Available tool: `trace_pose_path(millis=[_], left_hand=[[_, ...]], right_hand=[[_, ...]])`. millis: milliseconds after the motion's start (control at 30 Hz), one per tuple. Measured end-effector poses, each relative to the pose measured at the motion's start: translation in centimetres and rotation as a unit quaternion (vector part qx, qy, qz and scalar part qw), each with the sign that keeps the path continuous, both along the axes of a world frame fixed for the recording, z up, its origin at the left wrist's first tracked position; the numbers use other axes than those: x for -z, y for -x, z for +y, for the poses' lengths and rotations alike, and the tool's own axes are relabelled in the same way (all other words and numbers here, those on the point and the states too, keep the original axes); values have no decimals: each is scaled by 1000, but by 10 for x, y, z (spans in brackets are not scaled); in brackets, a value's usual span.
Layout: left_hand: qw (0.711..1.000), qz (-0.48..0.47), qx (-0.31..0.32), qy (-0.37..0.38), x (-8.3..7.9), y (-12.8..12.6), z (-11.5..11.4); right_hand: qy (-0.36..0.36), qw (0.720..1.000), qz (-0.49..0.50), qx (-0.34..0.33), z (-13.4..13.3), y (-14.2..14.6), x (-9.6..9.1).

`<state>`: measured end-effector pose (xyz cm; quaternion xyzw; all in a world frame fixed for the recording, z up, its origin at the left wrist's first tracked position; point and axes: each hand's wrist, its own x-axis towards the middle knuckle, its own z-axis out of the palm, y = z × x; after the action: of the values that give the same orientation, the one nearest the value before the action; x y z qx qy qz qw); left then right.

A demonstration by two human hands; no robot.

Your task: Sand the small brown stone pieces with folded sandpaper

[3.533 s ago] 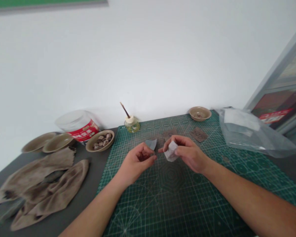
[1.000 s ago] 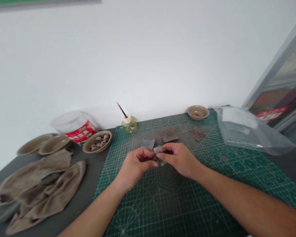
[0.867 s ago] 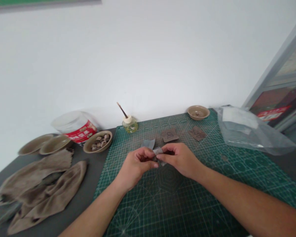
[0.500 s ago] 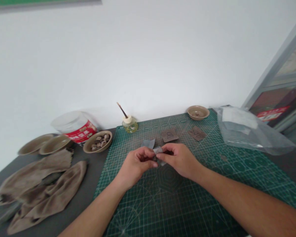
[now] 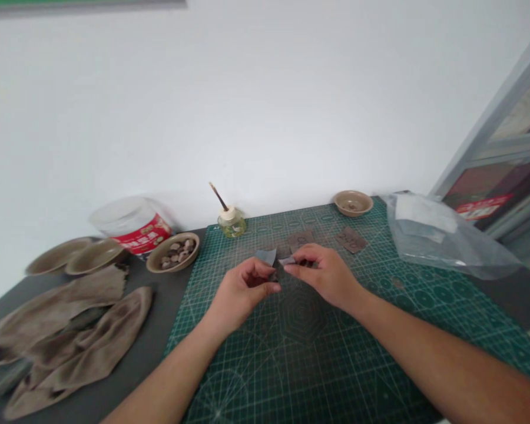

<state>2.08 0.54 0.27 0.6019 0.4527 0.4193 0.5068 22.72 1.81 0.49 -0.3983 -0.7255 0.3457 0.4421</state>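
Note:
My right hand (image 5: 329,274) pinches a small folded piece of grey sandpaper (image 5: 286,260) between thumb and fingers. To its left, my left hand (image 5: 242,291) is closed in a pinch round a small dark thing, mostly hidden by the fingers. A gap separates the two hands over the green cutting mat (image 5: 247,377). Just behind my left fingertips lies another grey sheet (image 5: 265,256). Two brown squares with handwritten marks, one behind my right hand (image 5: 301,237) and one farther right (image 5: 352,239), rest on the mat.
A bowl of roundish nuts or stones (image 5: 176,253), a red-labelled tub (image 5: 136,227), two shallow dishes (image 5: 59,256) and brown cloths (image 5: 83,347) stand left. At the back are a jar with a brush (image 5: 232,222) and a small bowl (image 5: 353,203). A plastic bag (image 5: 446,241) lies right.
My hands have drawn apart. The sandpaper that was between both hands is now in my right hand, which has moved slightly up. The view has shifted slightly.

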Motion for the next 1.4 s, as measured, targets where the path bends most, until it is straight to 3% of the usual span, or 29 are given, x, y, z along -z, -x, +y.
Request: trace_pose_path(millis=[100,333,633,867,1100,1400], left_hand=[[1000,14,6,-27,-1,1,-2],[996,68,1,-65,-2,4,-4],[969,193,13,-155,-5,3,-7],[972,166,-10,-166,-2,4,-8],[981,130,-2,-141,-4,4,-8],[976,155,4,-151,-4,5,-8]], right_hand=[[-46,999,-23,-10,-7,5,-1],[-68,995,-39,-57,-13,9,-1],[-102,992,-59,-49,-17,8,1],[-132,987,-81,-38,-15,6,-1],[-51,996,-30,-65,-16,8,-3],[-59,995,-59,-56,-16,5,-3]])
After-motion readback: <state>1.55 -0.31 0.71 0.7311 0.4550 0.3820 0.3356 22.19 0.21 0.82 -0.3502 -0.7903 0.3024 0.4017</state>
